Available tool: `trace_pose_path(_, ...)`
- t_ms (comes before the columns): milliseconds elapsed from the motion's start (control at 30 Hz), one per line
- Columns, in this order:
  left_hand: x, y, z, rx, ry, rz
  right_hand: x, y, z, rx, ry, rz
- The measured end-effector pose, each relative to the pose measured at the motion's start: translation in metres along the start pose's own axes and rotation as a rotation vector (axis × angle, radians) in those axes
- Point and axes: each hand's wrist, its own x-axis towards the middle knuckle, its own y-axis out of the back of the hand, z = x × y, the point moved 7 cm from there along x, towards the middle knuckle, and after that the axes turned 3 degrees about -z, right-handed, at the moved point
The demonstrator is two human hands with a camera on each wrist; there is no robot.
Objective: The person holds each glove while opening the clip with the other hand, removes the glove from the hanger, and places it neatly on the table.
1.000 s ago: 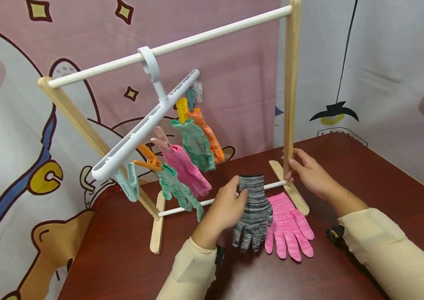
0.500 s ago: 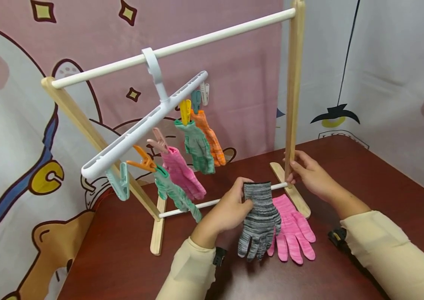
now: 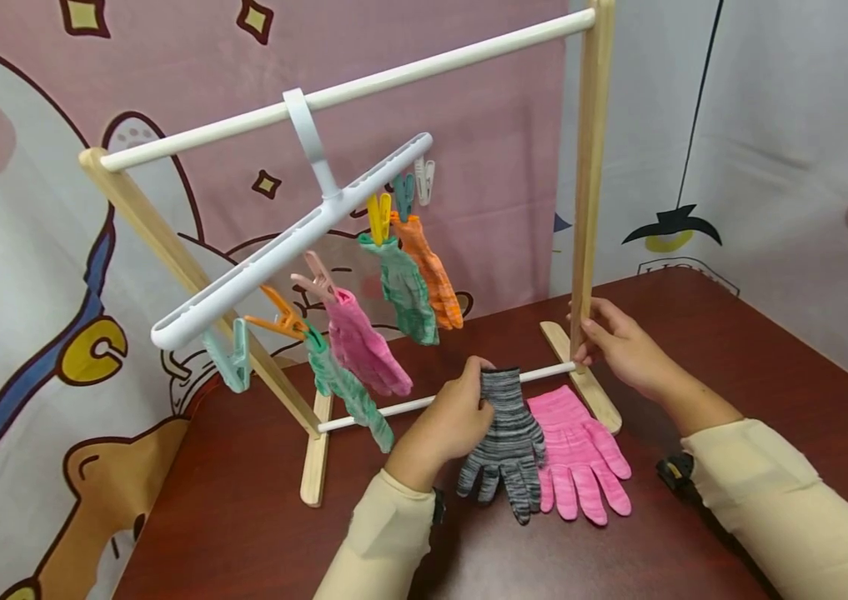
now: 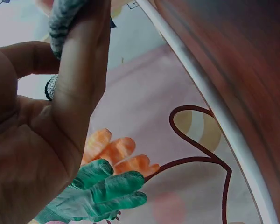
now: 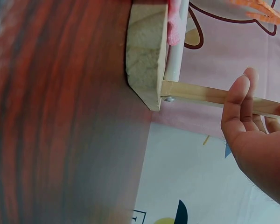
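Note:
My left hand (image 3: 455,418) pinches a grey-and-black striped knit glove (image 3: 508,446) by its cuff, and the glove's fingers hang downward. Beneath and to the right of it, a pink glove (image 3: 581,458) lies on the table with one edge covered. In the right wrist view, my right hand (image 5: 259,126) holds the wooden post (image 5: 196,92) of the drying rack between thumb and fingers. On the rack's top rail hangs a white hanger (image 3: 296,237). Clothespins hold several gloves below it, among them a pink glove (image 3: 363,342) and an orange glove (image 3: 427,271).
A light blue clothespin (image 3: 232,358) and a white clothespin (image 3: 424,179) hang near the hanger's ends, holding nothing. The rack's lower bar (image 3: 412,406) crosses behind my left hand. A patterned cloth (image 3: 499,167) stands behind the dark red table (image 3: 236,517).
The hanger has turned a little, its near end going left and its far end right. The grey glove moved right and down, then swung back left. My right hand stays on the post.

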Motion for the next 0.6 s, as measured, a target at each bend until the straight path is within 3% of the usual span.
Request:
trace_pose_path(133,0.002,-0.001,-0.006,0.046,0.012,-0.002,0.0,0.0,0.0,0.004,0.003,-0.001)
trace_pose_path(600,0.004,-0.019,-0.026,0.122,0.071,-0.124,0.0,0.0,0.0,-0.004,0.004,0.0)
